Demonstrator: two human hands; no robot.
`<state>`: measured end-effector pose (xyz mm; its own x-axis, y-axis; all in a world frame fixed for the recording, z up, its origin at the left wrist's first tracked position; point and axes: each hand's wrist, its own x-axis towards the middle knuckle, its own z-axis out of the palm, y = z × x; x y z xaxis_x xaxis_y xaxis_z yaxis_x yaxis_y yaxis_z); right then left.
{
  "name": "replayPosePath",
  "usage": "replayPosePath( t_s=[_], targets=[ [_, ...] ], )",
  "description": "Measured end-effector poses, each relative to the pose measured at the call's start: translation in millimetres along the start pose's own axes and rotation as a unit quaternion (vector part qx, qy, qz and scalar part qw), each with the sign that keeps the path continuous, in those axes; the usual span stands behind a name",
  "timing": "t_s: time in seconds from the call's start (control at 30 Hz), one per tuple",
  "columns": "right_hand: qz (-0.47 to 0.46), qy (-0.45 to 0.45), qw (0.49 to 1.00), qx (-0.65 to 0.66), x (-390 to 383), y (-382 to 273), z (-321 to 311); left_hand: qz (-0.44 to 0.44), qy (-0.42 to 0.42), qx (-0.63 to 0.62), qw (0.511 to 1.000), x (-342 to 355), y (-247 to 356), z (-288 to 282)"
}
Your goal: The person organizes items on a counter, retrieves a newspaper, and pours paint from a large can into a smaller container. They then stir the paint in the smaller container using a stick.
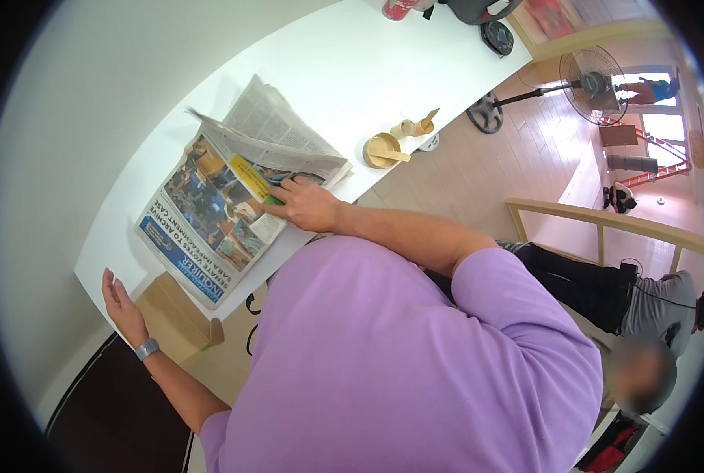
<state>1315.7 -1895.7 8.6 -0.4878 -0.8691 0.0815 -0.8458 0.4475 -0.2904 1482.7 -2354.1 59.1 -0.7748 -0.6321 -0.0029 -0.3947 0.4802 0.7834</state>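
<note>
Newspaper (210, 206): lying on the white table (328, 71), some pages skewed.
Right hand (309, 205): fingers bent on the newspaper; cannot tell whether they grip.
Left hand (125, 309): open, empty, fingers extended, near the table's corner.
Round tan object (376, 147): right of the newspaper.

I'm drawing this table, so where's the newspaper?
In the head view, the newspaper lies left of centre on the white table, with the right hand at its right side.
</note>
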Motion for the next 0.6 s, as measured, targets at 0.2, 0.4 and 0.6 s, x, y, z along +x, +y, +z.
replayPosePath(
  t_s=[0.2, 0.4, 0.6],
  targets=[
    [0.015, -0.021, 1.000, 0.000, -13.3, -6.3, 4.0, 0.257, -0.115, 0.109, 0.953, -61.0, 114.5, 120.6],
    [0.047, -0.040, 0.996, 0.062, -12.0, -15.3, -8.8, 0.353, -0.278, 0.272, 0.851, -121.4, 113.5, 220.1],
    [0.069, -0.028, 0.973, 0.216, -11.7, -13.7, -27.1, 0.383, -0.364, 0.281, 0.801, -126.0, 83.1, 217.0]
  ],
)
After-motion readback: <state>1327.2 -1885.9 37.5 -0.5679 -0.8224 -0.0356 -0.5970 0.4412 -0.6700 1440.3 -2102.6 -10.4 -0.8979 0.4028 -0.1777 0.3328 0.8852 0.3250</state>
